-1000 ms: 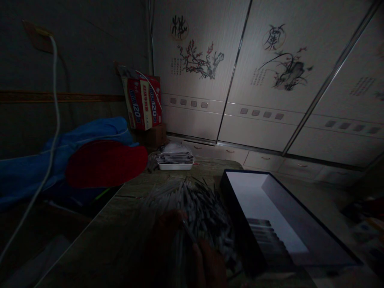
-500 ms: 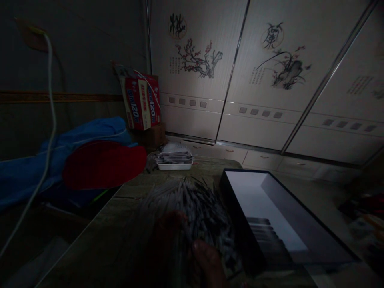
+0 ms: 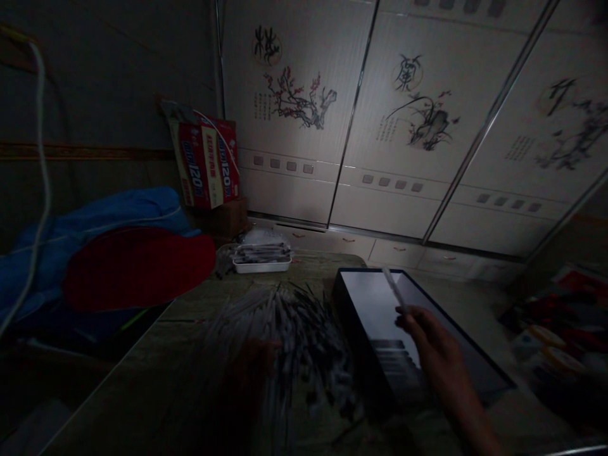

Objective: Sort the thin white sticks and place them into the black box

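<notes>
A thin pale stick is pinched in my right hand, above the open dark-rimmed box on the right. Several dark-ended sticks lie side by side in the near part of that box. Many loose slender sticks, pale on one side and dark on the other, are heaped on the table left of the box. At the heap's lower left is my left hand, dim and blurred, its fingers hard to make out.
A white tray of similar sticks sits at the table's far edge. Red cloth and blue cloth lie left. Behind them are a red carton and a white cable. Cabinet doors stand behind.
My right hand has moved from the heap up and right to above the box, with a stick in it. My left hand stays by the heap. The view has turned slightly right.
</notes>
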`<state>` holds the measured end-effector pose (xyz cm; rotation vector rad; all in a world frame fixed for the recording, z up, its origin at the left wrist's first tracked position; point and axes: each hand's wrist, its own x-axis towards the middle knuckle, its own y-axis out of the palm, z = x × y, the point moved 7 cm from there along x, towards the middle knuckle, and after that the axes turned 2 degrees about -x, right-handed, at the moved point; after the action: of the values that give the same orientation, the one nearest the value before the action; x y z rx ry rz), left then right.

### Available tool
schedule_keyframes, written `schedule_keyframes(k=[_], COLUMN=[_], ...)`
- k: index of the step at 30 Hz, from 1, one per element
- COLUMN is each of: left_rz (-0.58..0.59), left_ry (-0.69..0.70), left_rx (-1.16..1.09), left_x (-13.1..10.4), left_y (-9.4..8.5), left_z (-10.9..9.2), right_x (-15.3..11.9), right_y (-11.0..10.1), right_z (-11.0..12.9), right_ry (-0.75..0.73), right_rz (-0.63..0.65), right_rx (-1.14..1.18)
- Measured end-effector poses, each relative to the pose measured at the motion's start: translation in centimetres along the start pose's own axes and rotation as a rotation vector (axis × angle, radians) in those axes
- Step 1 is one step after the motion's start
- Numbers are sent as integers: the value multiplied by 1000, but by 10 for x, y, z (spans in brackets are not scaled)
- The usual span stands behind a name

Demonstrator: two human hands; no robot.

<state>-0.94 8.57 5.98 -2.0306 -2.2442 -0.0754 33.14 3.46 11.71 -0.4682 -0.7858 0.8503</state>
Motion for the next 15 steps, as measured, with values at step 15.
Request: schedule_keyframes(k=[15], left_rz=[-26], left_ry=[71], left_rx=[50], left_x=[5], left_y=[5], left_z=[-2], right_x=[54], right_y=[105], right_z=[-78], right_ry=[-212], right_rz=[755], right_rx=[-819])
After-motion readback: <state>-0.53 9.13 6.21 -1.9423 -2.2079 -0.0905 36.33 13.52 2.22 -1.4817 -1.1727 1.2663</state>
